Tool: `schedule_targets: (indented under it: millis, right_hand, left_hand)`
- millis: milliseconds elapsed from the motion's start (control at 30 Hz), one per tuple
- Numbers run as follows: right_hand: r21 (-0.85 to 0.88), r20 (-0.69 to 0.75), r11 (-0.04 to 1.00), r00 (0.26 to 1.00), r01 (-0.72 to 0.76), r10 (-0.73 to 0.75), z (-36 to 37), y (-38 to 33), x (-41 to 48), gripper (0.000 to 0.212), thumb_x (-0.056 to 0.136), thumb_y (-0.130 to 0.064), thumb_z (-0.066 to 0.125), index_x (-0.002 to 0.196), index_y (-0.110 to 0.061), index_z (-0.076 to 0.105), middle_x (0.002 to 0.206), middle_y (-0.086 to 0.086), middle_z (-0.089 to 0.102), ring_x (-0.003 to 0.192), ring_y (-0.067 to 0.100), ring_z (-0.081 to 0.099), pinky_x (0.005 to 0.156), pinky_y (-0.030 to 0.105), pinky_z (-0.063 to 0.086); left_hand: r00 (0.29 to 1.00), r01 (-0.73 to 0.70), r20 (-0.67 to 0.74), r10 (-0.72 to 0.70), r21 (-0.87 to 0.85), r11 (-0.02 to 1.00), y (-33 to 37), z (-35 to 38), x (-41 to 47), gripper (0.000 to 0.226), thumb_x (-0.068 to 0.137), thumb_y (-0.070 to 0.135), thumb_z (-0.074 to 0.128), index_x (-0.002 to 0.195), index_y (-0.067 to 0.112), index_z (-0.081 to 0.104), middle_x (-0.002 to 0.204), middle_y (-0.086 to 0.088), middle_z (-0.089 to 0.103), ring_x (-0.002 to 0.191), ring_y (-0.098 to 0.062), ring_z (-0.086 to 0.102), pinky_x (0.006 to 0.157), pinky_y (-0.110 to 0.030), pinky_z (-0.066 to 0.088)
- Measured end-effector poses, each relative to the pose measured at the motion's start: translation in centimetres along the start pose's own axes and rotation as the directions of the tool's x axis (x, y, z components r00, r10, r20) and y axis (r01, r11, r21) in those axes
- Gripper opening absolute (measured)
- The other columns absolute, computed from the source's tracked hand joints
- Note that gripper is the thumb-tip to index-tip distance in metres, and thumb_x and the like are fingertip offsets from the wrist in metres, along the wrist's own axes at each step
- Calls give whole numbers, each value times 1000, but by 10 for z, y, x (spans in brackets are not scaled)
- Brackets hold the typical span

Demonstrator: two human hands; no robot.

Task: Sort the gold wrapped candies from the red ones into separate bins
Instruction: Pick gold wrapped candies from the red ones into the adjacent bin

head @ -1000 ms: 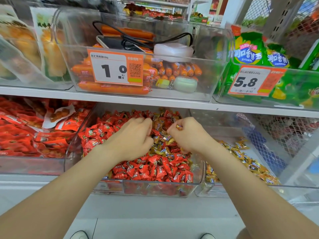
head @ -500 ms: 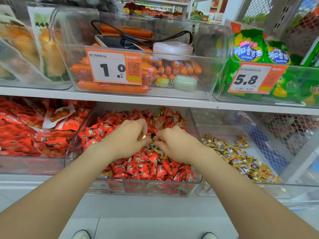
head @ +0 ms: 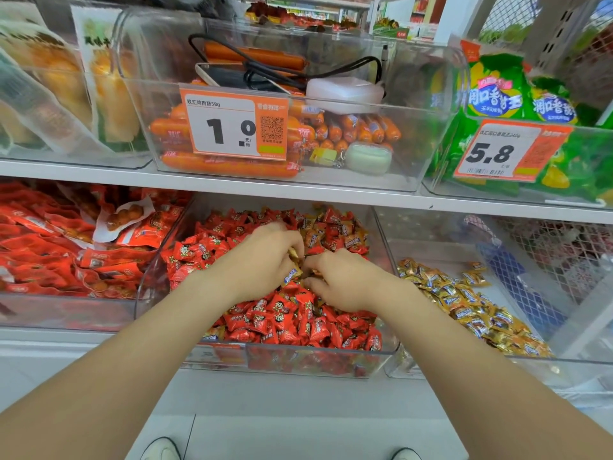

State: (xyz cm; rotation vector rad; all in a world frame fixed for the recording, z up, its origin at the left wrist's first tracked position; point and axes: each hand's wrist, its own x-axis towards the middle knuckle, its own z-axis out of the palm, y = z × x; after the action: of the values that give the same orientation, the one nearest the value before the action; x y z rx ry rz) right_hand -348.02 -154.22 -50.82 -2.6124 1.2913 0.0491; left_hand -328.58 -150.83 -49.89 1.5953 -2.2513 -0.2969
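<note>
A clear middle bin (head: 298,358) on the lower shelf holds a heap of red wrapped candies (head: 292,322) with some gold wrapped candies (head: 313,237) mixed in at the back. The clear bin to its right (head: 497,361) holds only gold candies (head: 464,300). My left hand (head: 265,260) and my right hand (head: 345,280) are both down in the middle bin, fingertips almost touching. The left fingers are curled around gold candies that peek out at its fingertips. The right fingers are bent into the pile; I cannot tell if they hold anything.
A white shelf board (head: 298,190) runs close above the bins. Above it stand a sausage bin (head: 265,161) with a phone, cable and white case, and a green-packet bin (head: 530,180). Red snack packets (head: 66,257) fill the left bin. Wire mesh (head: 564,260) is at the right.
Both hands have drawn together in the middle bin and sunk lower into the pile. The right hand came left from near the bin's right side. Gold candies now show at the left fingertips.
</note>
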Motion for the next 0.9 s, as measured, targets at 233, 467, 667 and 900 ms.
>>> schedule_targets:
  millis: [233,467,667,900]
  right_hand:
    - [-2,-76,996,993,-89,89,3,-7,-1,16,101,-35,60,104,-23,70,89,3,61,80,30,60,64,35,45]
    - [139,-177,986,977,-95,120,-7,5,-12,32,104,-41,57,86,-17,68,70,4,64,74,27,61,70,40,55]
    - [278,-245,960,964,-33,105,-25,2,-32,23,107,-33,53,97,-16,64,49,-4,52,37,10,41,42,19,34]
    - [459,-220,888,965,-27,143,-35,-5,-39,15,99,-27,58,89,-17,63,48,-7,49,36,9,38,39,20,35]
  left_hand:
    - [970,-13,244,-11,96,995,4,2,0,42,101,52,56,131,23,62,111,1,46,105,-20,55,100,-40,47]
    - [965,-51,261,20,111,993,0,-1,0,16,101,40,64,108,26,61,110,7,56,106,-15,54,96,-40,50]
    - [978,-58,206,35,105,993,-5,-6,-3,22,105,26,54,121,24,67,116,7,67,114,-15,56,106,-36,44]
    - [987,-24,159,19,28,999,-6,-15,-13,13,106,29,58,108,25,70,99,16,61,92,1,51,85,-28,41]
